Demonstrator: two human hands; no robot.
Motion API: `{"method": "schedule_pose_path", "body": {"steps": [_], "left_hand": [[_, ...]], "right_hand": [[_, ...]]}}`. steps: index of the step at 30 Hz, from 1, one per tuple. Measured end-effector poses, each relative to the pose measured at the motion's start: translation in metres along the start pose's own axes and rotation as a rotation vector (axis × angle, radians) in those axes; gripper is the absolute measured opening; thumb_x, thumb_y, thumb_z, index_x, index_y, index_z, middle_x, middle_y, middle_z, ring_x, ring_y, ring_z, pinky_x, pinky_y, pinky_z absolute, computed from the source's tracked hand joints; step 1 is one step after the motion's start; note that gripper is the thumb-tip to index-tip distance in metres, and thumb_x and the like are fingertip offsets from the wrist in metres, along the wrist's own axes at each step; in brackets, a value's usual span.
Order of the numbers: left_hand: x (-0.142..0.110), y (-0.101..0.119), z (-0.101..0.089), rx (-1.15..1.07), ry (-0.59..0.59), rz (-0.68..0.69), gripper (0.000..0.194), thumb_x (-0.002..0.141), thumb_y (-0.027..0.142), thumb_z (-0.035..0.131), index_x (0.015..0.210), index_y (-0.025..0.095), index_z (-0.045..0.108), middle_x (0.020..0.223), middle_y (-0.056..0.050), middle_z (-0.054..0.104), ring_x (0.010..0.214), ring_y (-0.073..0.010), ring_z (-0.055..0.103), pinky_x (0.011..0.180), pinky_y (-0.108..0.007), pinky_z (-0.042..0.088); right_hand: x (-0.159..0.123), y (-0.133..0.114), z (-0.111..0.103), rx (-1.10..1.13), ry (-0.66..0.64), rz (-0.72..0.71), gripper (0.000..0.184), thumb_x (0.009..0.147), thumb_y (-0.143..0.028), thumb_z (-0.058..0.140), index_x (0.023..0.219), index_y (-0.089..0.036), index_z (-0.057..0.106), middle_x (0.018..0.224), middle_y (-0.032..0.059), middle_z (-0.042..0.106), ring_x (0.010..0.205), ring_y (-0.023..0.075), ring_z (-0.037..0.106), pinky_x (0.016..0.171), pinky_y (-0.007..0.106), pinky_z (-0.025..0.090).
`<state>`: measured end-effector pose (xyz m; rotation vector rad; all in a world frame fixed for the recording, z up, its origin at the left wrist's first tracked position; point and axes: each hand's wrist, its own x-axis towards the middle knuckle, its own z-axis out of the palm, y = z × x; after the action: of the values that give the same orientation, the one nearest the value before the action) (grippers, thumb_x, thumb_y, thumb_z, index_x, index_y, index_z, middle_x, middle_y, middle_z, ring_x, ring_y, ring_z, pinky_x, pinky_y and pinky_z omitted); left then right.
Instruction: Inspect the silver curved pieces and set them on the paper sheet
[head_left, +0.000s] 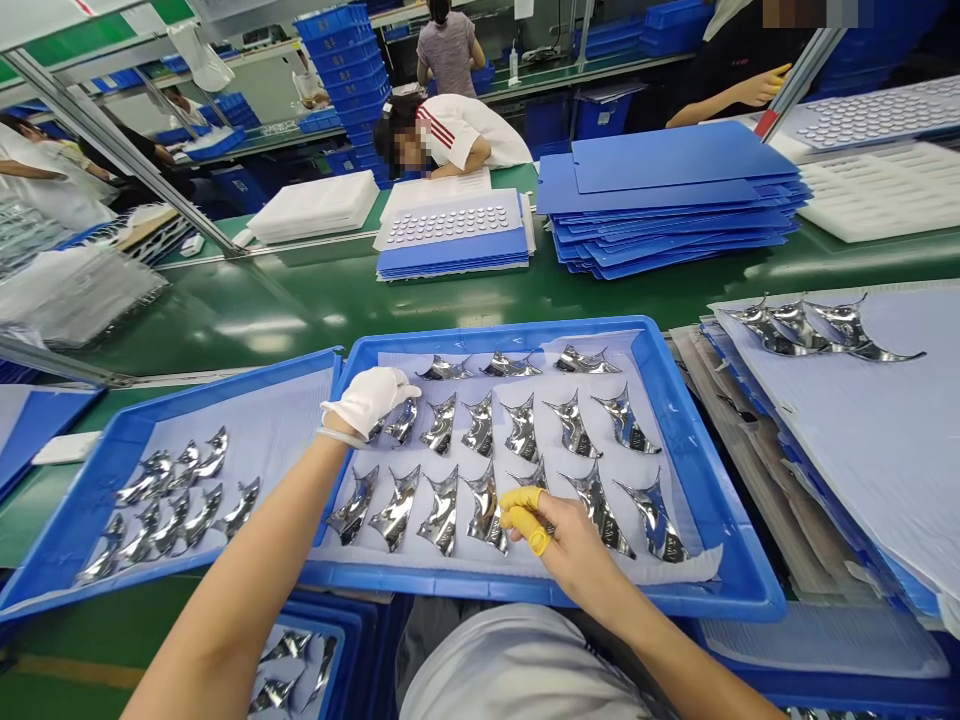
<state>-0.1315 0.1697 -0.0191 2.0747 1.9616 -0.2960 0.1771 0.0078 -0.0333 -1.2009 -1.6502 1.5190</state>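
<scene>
Many shiny parts (520,428) in blue tray (724,510)

Along the near edge of the worktop (337,305), the main tray (562,597) sits centrally, with parts (521,428) in three rows from far rim to near rim. Left of it lies the side tray (292,368), its parts gathered toward the near left corner. To the right, layered sheets (862,430) carry three parts near their far edge. Toward the worktop's far edge stand, left to right, pads (315,208), a disc stack (454,250) and a panel stack (667,225).
</scene>
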Motion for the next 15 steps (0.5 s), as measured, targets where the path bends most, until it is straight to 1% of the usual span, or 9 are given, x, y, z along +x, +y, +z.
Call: {"method": "schedule_pose_path", "body": {"steps": [5,10,15], "left_hand": [[-0.004,0.005,0.001,-0.016,-0.046,0.041,0.032,0.095,0.045,0.054,0.097,0.015,0.067,0.093,-0.005,0.069,0.085,-0.0188,0.066,0.082,-0.04,0.053],[-0.003,0.011,0.0,0.029,-0.048,0.069,0.027,0.095,0.04,0.057,0.1,0.015,0.066,0.1,-0.006,0.069,0.092,-0.0201,0.066,0.086,-0.042,0.053],[0.0,0.01,0.0,0.077,-0.065,0.116,0.029,0.095,0.041,0.056,0.099,0.014,0.066,0.097,-0.006,0.069,0.089,-0.0196,0.066,0.085,-0.042,0.053]], "right_hand": [[0.0,-0.001,0.0,-0.016,-0.009,-0.003,0.026,0.095,-0.03,0.048,0.099,-0.016,0.069,0.082,0.0051,0.071,0.073,0.0173,0.065,0.072,0.03,0.051],[-0.001,0.002,0.0,-0.022,-0.012,-0.006,0.026,0.096,-0.031,0.046,0.099,-0.017,0.068,0.081,0.0038,0.07,0.073,0.0163,0.064,0.072,0.029,0.05],[-0.001,0.006,0.001,-0.032,-0.005,-0.017,0.026,0.096,-0.033,0.047,0.099,-0.019,0.068,0.079,0.0028,0.069,0.073,0.0165,0.064,0.072,0.029,0.048]]}}
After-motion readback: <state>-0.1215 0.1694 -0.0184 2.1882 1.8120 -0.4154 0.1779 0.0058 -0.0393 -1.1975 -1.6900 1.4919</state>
